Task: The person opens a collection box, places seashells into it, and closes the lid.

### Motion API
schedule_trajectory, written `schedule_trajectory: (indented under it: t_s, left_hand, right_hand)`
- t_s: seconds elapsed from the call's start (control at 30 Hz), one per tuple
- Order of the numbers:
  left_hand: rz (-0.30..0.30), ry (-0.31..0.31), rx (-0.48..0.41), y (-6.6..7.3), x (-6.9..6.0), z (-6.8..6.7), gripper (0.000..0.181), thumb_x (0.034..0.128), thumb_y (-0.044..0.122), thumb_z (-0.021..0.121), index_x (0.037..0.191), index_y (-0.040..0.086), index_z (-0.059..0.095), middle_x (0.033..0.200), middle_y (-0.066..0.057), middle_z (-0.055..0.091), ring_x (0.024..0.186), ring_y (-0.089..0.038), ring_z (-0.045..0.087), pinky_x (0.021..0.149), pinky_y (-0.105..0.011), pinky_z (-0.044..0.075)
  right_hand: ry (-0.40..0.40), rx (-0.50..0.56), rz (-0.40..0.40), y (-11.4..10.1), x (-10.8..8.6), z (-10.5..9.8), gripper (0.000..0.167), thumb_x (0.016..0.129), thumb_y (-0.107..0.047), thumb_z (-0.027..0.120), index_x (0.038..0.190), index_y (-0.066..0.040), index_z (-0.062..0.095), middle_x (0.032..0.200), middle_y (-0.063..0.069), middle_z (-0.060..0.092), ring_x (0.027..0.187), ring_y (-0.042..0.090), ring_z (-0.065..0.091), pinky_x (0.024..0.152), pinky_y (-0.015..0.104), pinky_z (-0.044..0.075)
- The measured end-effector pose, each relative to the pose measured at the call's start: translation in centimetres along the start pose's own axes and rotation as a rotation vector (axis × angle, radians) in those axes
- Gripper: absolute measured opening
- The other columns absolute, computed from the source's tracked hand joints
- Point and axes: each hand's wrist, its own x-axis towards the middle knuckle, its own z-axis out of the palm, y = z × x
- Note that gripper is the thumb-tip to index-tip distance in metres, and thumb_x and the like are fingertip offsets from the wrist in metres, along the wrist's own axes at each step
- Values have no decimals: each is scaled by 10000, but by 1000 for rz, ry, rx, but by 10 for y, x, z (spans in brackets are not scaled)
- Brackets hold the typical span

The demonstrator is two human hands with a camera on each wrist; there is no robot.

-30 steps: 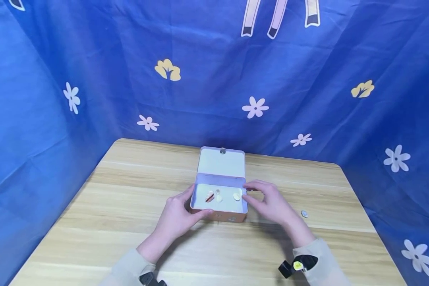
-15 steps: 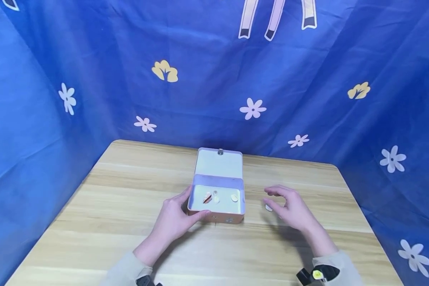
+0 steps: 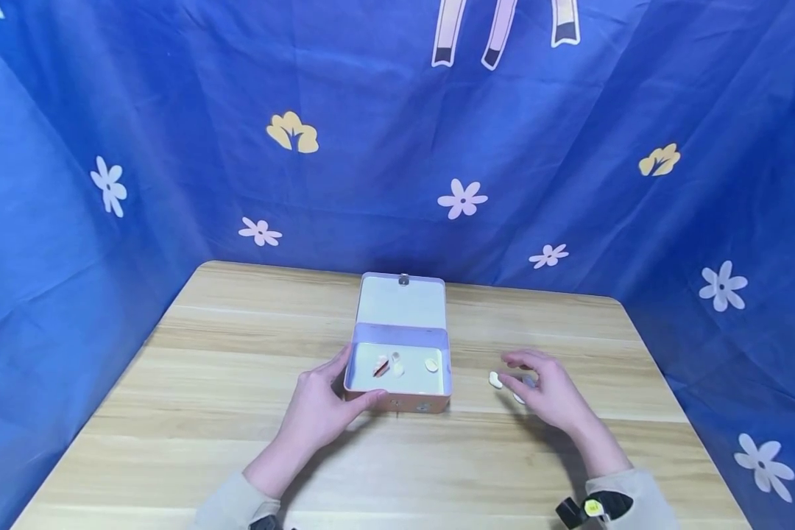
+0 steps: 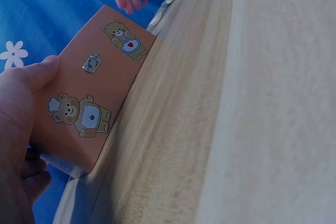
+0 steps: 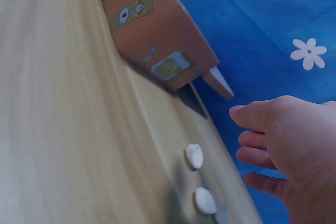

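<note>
My left hand [image 3: 318, 405] grips the left side of an open tin box [image 3: 414, 403], thumb along its front. White lining and several small shells, one of them [image 3: 431, 365] near the right wall, show inside. In the left wrist view the box's orange front [image 4: 107, 85] carries bear pictures and a metal catch. My right hand [image 3: 550, 397] hovers to the right of the box, fingers loosely bent and holding nothing. Beside and below it a white shell [image 3: 495, 380], a second one [image 3: 519, 398] and a bluish piece [image 3: 528, 380] lie on the table, partly hidden.
The box's lid [image 3: 402, 302] stands tipped back toward the rear. A wooden table [image 3: 225, 353] lies under everything, with a blue flowered cloth [image 3: 364, 184] hanging behind it and at both sides.
My right hand has left the box's right edge and moved right, above the table. Two white shells now show on the tabletop near it. My left hand keeps its grip on the box.
</note>
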Motion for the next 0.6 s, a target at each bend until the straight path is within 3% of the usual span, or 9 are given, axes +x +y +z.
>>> schedule_trajectory:
  t_s: [0.17, 0.37, 0.6]
  left_hand:
    - [-3, 6, -6, 0, -2, 1, 1073, 747, 699, 868, 1492, -14, 572, 1393, -186, 630, 1300, -314, 603, 1053, -494, 533]
    - [5, 11, -8, -1, -2, 2, 1068, 755, 697, 864, 1498, -11, 567, 1398, -178, 630, 1286, -297, 618, 1050, -485, 536]
    - [-1, 12, -1, -1, -2, 3, 1075, 756, 708, 855, 1497, -15, 567, 1400, -181, 630, 1284, -309, 619, 1046, -486, 539]
  right_hand:
    - [-4, 1, 0, 9, -4, 7, 374, 905, -145, 867, 1218, 26, 755, 1193, 101, 762, 1110, 307, 721, 955, 530, 583]
    - [-2, 0, 8, 18, -7, 16, 363, 904, -154, 867, 1200, 27, 760, 1202, 106, 752, 1122, 313, 709, 945, 517, 593]
    - [21, -42, -50, 27, -8, 27, 336, 886, -164, 884, 1155, 6, 776, 1163, 81, 755, 1094, 287, 707, 952, 504, 581]
